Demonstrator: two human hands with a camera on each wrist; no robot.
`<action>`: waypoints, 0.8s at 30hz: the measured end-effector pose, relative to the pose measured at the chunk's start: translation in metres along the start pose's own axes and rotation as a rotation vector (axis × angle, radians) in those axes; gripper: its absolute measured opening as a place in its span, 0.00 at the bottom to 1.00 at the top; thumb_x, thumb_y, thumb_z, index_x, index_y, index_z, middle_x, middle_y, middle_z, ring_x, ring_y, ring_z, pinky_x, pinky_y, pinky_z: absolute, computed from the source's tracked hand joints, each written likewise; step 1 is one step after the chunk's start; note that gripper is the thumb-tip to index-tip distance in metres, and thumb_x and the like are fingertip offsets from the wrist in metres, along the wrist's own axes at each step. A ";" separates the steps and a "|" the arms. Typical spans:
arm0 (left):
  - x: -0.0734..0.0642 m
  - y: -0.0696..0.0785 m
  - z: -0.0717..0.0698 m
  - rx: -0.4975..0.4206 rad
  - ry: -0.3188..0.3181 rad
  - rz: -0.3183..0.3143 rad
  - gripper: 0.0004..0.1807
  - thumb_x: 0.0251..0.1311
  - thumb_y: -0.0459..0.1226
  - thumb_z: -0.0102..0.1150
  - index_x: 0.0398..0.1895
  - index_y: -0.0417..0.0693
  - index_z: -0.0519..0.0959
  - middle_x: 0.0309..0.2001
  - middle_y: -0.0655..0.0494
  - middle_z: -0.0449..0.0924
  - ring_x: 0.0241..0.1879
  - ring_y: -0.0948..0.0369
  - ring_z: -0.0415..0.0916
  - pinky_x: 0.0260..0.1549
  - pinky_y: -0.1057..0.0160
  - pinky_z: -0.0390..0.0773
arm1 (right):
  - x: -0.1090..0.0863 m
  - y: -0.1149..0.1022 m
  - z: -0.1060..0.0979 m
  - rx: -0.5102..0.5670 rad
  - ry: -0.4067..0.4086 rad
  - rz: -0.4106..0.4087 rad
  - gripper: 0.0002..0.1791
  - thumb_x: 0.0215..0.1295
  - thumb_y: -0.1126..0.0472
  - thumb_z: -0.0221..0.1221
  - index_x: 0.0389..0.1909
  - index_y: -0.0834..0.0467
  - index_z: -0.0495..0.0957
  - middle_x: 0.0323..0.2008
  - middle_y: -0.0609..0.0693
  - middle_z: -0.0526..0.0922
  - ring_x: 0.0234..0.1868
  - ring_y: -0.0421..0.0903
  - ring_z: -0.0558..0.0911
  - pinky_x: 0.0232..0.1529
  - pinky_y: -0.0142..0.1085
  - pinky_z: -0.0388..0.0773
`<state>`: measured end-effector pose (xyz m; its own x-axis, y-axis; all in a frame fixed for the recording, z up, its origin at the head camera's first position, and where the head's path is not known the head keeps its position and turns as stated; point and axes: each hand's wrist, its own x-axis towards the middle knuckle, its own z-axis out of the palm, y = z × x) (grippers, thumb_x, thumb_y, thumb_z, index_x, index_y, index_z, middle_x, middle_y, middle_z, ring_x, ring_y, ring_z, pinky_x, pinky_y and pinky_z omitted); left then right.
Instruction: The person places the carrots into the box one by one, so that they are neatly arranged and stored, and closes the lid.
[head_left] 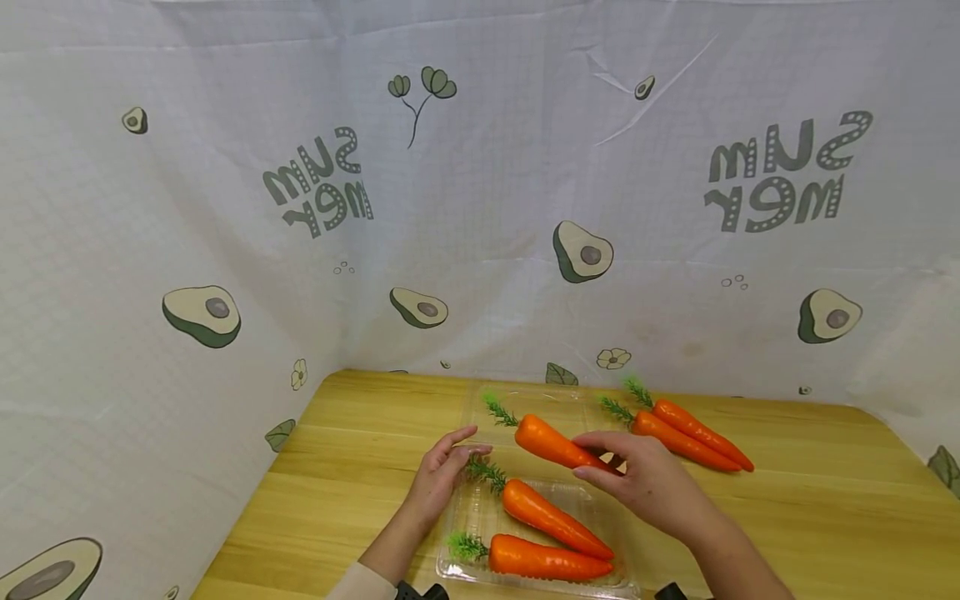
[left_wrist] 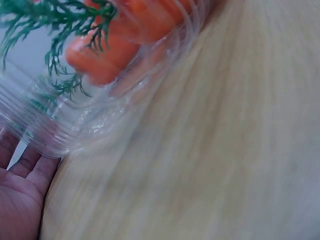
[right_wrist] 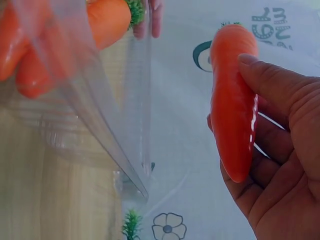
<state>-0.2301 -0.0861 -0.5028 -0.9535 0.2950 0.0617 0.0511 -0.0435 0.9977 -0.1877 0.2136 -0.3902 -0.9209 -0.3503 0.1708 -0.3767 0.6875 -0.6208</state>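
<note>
In my right hand (head_left: pixel 656 483) an orange carrot (head_left: pixel 551 440) with a green leafy top is gripped near its tapered end. The right wrist view shows the thumb lying along this carrot (right_wrist: pixel 232 105). It is held above a clear plastic box (head_left: pixel 448 571), whose hinged lid (head_left: pixel 536 396) stands open at the back. Inside the box lie two more carrots, one angled (head_left: pixel 555 518) and one nearer the front (head_left: pixel 543 558), their tops to the left. My left hand (head_left: pixel 437 479) is at the box's left side, fingers extended; the left wrist view shows them against the ribbed wall (left_wrist: pixel 55 137).
To the right of the box, two carrots lie side by side on the wooden table (head_left: pixel 300 517), one in front (head_left: pixel 682 442) and one behind (head_left: pixel 705 432). A white curtain (head_left: pixel 487 200) with avocado prints rises along the table's back and left edges.
</note>
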 end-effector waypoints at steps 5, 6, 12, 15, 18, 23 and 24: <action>0.001 -0.001 -0.001 0.011 -0.001 0.002 0.27 0.81 0.45 0.42 0.76 0.41 0.63 0.63 0.38 0.79 0.67 0.48 0.74 0.71 0.49 0.67 | 0.001 -0.001 0.010 0.008 -0.011 -0.016 0.18 0.63 0.50 0.69 0.52 0.51 0.85 0.43 0.41 0.88 0.38 0.33 0.80 0.35 0.30 0.80; 0.001 -0.001 -0.001 0.013 -0.001 0.001 0.27 0.81 0.45 0.42 0.76 0.41 0.64 0.63 0.38 0.79 0.66 0.49 0.75 0.70 0.52 0.69 | 0.001 -0.001 0.012 0.008 -0.012 -0.014 0.18 0.63 0.50 0.69 0.52 0.50 0.86 0.43 0.41 0.88 0.38 0.33 0.79 0.35 0.29 0.79; 0.001 -0.002 -0.003 -0.010 -0.002 0.006 0.26 0.81 0.44 0.43 0.75 0.41 0.64 0.64 0.35 0.78 0.64 0.50 0.77 0.60 0.71 0.72 | 0.004 0.001 0.021 0.004 -0.047 0.012 0.18 0.63 0.50 0.70 0.52 0.49 0.86 0.44 0.40 0.88 0.39 0.32 0.80 0.37 0.29 0.80; 0.001 -0.002 -0.004 -0.018 0.001 0.011 0.27 0.80 0.44 0.44 0.74 0.39 0.64 0.64 0.33 0.78 0.64 0.49 0.77 0.61 0.70 0.73 | 0.006 0.002 0.024 0.014 -0.079 0.016 0.19 0.63 0.49 0.69 0.53 0.50 0.85 0.46 0.41 0.88 0.40 0.33 0.81 0.39 0.29 0.80; 0.001 -0.002 -0.004 0.000 0.023 0.000 0.27 0.79 0.44 0.45 0.74 0.38 0.64 0.63 0.35 0.79 0.62 0.54 0.77 0.62 0.64 0.73 | 0.006 0.004 0.028 0.029 -0.113 0.010 0.20 0.62 0.48 0.70 0.52 0.51 0.85 0.47 0.43 0.88 0.41 0.35 0.82 0.39 0.29 0.80; 0.002 -0.003 -0.004 -0.010 0.031 -0.006 0.27 0.79 0.42 0.45 0.74 0.36 0.64 0.62 0.35 0.78 0.55 0.68 0.77 0.57 0.66 0.76 | 0.007 0.007 0.037 0.019 -0.163 0.000 0.17 0.63 0.47 0.70 0.50 0.49 0.86 0.44 0.40 0.88 0.40 0.33 0.81 0.39 0.30 0.81; 0.002 -0.003 -0.004 -0.020 0.022 -0.002 0.27 0.79 0.41 0.44 0.74 0.36 0.64 0.62 0.34 0.78 0.54 0.69 0.78 0.57 0.67 0.76 | 0.007 0.008 0.040 0.005 -0.171 -0.001 0.16 0.63 0.47 0.69 0.50 0.48 0.86 0.43 0.39 0.88 0.40 0.33 0.81 0.40 0.30 0.81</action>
<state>-0.2334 -0.0895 -0.5055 -0.9600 0.2739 0.0584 0.0429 -0.0623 0.9971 -0.1928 0.1916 -0.4243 -0.8900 -0.4544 0.0393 -0.3769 0.6844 -0.6242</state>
